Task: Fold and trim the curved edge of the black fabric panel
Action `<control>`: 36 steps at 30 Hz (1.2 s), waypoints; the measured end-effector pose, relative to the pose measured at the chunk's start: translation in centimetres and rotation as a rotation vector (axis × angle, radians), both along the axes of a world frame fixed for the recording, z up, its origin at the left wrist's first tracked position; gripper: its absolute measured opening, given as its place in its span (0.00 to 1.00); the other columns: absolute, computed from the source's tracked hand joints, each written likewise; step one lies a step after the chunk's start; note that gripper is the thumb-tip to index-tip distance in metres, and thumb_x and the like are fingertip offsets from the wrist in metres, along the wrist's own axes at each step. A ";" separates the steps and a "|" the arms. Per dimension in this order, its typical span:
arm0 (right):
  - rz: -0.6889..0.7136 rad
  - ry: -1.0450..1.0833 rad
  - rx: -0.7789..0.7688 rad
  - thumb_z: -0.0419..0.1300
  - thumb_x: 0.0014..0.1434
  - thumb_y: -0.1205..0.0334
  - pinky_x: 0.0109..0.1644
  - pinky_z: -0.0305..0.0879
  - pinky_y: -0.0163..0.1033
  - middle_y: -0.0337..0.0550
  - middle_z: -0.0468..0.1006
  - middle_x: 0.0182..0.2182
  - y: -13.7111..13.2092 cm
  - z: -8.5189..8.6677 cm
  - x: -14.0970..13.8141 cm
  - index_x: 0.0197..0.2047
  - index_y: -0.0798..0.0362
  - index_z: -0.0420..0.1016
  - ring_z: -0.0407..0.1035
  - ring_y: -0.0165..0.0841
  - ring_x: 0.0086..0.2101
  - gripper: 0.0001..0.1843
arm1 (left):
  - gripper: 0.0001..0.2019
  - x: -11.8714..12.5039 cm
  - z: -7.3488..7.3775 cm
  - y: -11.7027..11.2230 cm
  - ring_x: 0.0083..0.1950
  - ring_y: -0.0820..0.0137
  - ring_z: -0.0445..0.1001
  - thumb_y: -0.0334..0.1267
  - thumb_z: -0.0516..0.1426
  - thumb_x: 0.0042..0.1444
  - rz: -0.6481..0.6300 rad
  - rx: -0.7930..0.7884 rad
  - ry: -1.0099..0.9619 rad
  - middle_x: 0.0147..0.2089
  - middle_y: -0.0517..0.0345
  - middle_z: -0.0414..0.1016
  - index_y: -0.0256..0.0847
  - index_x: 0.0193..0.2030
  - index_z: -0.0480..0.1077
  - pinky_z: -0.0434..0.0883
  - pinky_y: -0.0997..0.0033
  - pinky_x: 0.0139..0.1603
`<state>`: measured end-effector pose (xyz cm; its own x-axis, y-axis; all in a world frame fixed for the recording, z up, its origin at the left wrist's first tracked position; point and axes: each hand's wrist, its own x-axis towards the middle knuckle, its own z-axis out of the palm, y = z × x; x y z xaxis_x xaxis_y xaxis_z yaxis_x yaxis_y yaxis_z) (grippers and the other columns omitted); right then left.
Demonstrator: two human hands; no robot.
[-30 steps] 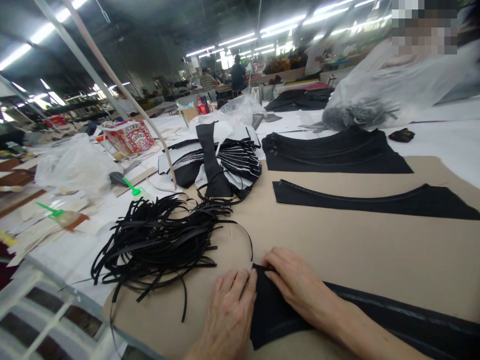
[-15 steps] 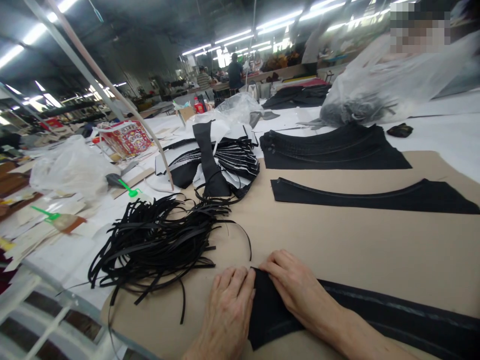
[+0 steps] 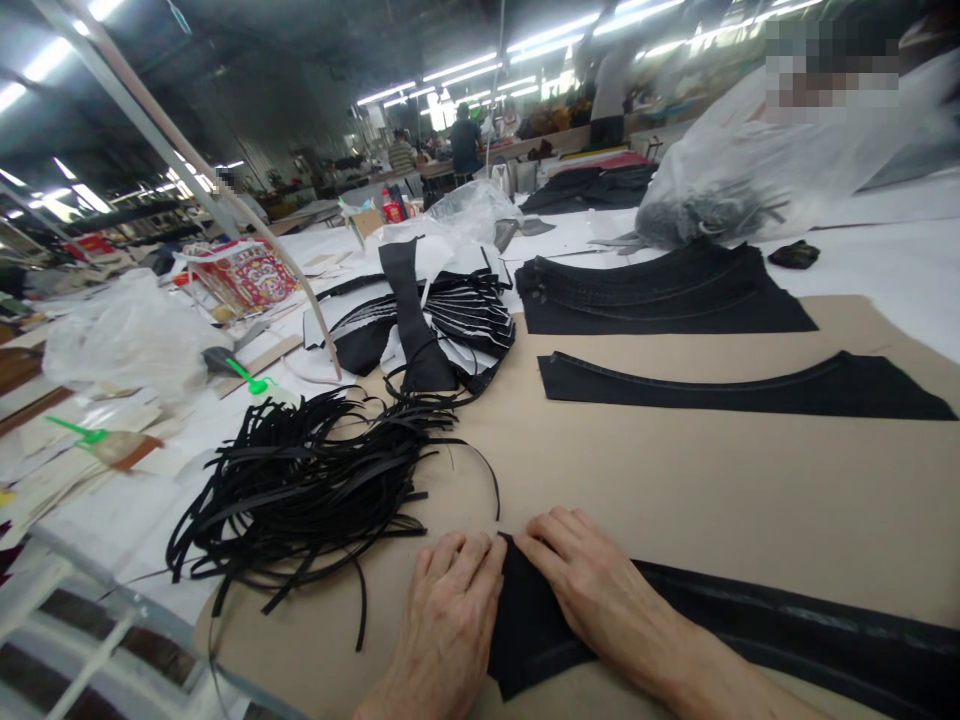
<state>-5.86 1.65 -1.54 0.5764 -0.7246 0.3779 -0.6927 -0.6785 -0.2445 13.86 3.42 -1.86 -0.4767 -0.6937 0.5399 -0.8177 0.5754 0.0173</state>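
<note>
A long black fabric piece (image 3: pixel 757 620) lies along the near side of the brown board (image 3: pixel 690 480), reaching past the right edge of view. My left hand (image 3: pixel 452 620) is at its left end, fingers bent and pressed together along the short edge. My right hand (image 3: pixel 592 580) rests across the piece, thumb and fingers closed at the top edge near the corner. The fingertips of both hands are partly hidden. Left of my hands is a tangled heap of narrow black strips (image 3: pixel 300 490), one strip curling close to the fabric corner.
A curved black fabric piece (image 3: pixel 720 392) lies farther back, with a stack of black pieces (image 3: pixel 660 300) behind it. Fanned black-and-white pieces (image 3: pixel 472 315) sit behind the strips. Green-nozzled bottles (image 3: pixel 112 445), a patterned red bag (image 3: pixel 244 275) and a clear plastic bag (image 3: pixel 705 190) stand around.
The view has shifted slightly, so the scene sits a little farther left. Both hands stay at the fabric's left end, with the right fingers slightly nearer the corner.
</note>
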 end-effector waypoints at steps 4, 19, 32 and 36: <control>0.005 0.045 -0.101 0.52 0.56 0.81 0.45 0.60 0.44 0.46 0.71 0.37 0.3 -0.3 0.0 0.46 0.58 0.71 0.61 0.38 0.37 0.16 | 0.16 0.1 0.3 -0.1 0.48 0.67 0.67 0.31 0.47 0.65 -0.003 0.014 -0.004 0.48 0.60 0.76 0.43 0.53 0.71 0.61 0.65 0.48; -0.007 0.189 -0.083 0.57 0.57 0.77 0.44 0.56 0.45 0.44 0.70 0.37 0.6 -0.3 0.1 0.48 0.58 0.70 0.60 0.38 0.36 0.16 | 0.15 3.4 2.6 -2.2 0.51 0.65 0.64 0.32 0.51 0.64 -0.136 0.313 0.024 0.51 0.61 0.73 0.50 0.54 0.69 0.59 0.62 0.49; -0.038 0.092 0.010 0.56 0.59 0.79 0.41 0.55 0.43 0.42 0.70 0.35 -0.9 0.5 0.4 0.41 0.54 0.71 0.61 0.37 0.35 0.12 | 0.15 1.7 1.0 -0.7 0.50 0.66 0.66 0.30 0.47 0.66 -0.233 0.307 -0.085 0.51 0.58 0.73 0.42 0.56 0.66 0.61 0.63 0.51; -0.084 0.065 0.138 0.52 0.62 0.77 0.44 0.57 0.44 0.44 0.69 0.37 -1.3 1.0 0.5 0.39 0.54 0.70 0.62 0.38 0.38 0.11 | 0.15 1.9 0.9 -0.7 0.50 0.65 0.66 0.30 0.46 0.66 -0.238 0.294 -0.076 0.50 0.57 0.74 0.42 0.56 0.66 0.61 0.62 0.51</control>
